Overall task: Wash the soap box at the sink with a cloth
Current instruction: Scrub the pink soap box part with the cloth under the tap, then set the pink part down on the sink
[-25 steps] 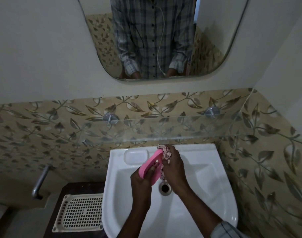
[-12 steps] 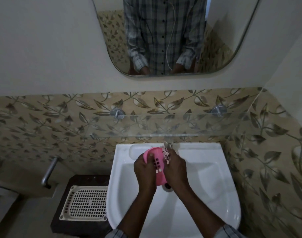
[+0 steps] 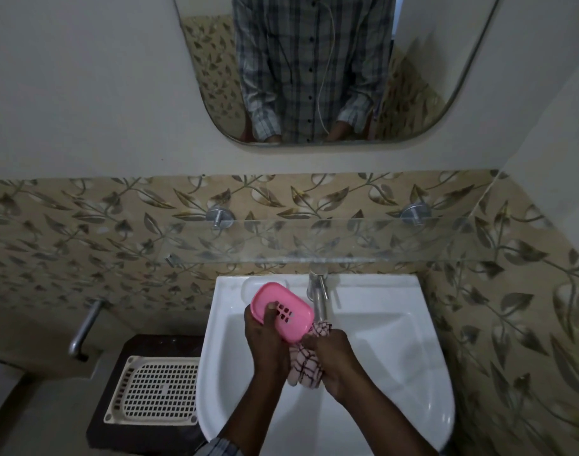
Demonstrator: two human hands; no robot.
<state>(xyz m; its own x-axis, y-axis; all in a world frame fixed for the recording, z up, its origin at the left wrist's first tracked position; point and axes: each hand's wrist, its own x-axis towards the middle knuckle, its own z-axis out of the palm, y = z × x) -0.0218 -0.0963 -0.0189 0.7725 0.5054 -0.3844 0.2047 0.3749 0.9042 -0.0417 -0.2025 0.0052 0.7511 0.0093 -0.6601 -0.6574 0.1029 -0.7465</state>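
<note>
A pink oval soap box (image 3: 288,302) with drain slots in its face is held over the white sink (image 3: 396,327). My left hand (image 3: 265,340) grips it from below, thumb across its face. My right hand (image 3: 334,357) grips a pink-and-white checked cloth (image 3: 303,365), bunched against the box's lower right edge. The cloth hangs down between both hands. A metal tap (image 3: 317,291) stands just behind the box; whether water runs cannot be told.
A glass shelf (image 3: 314,241) juts out over the back of the sink. A mirror (image 3: 314,70) hangs above. Left of the sink, a cream perforated tray (image 3: 156,390) lies on a dark stand. A metal pipe (image 3: 84,327) sticks out of the left wall.
The soap box turned from edge-on to face-up and tilted left. My right hand slid with the cloth from the box's top down to its lower right edge.
</note>
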